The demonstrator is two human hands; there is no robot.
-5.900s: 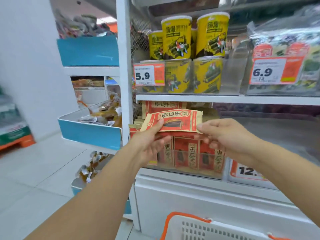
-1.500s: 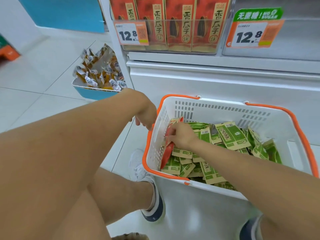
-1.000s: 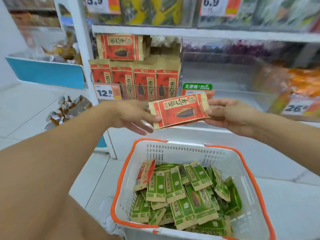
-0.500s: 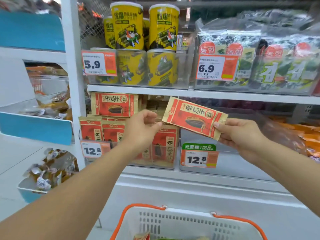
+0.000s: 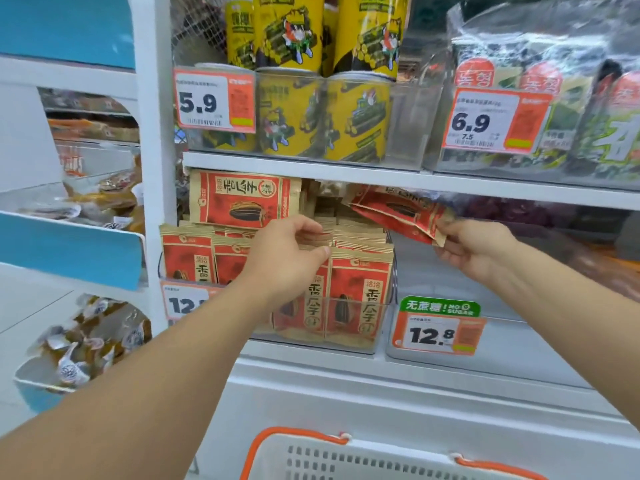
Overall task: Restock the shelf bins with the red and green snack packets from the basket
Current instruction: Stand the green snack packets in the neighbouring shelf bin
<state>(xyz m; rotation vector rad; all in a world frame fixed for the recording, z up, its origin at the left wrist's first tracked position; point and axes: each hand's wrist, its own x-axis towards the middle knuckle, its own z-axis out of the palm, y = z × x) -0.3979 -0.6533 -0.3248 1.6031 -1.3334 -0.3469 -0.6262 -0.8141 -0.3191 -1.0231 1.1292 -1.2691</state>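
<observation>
White shop shelving [image 5: 301,168] fills the view, tier over tier, with a pale tiled floor off to the left and blue-fronted trays of wrapped sweets beside the upright. On the upper shelf stand yellow canisters [image 5: 287,32] and bagged seaweed behind price tags. Below it, the clear bin [image 5: 346,344] on the left is already packed with red packets standing upright, one more lying flat on top at the far left; the neighbouring bin [image 5: 519,344] to the right, tagged with a green label, looks bare, so the green stock seems not yet shelved. At the near edge, the white basket [image 5: 346,459] with its orange rim shows only its top; its contents are out of sight. The left hand [image 5: 287,258] rests half-curled on the packet tops, holding nothing, apparently parting them. The right hand [image 5: 474,247] pinches the corner of a red packet [image 5: 398,211], tilted over the bin's far right side, about to go in.
</observation>
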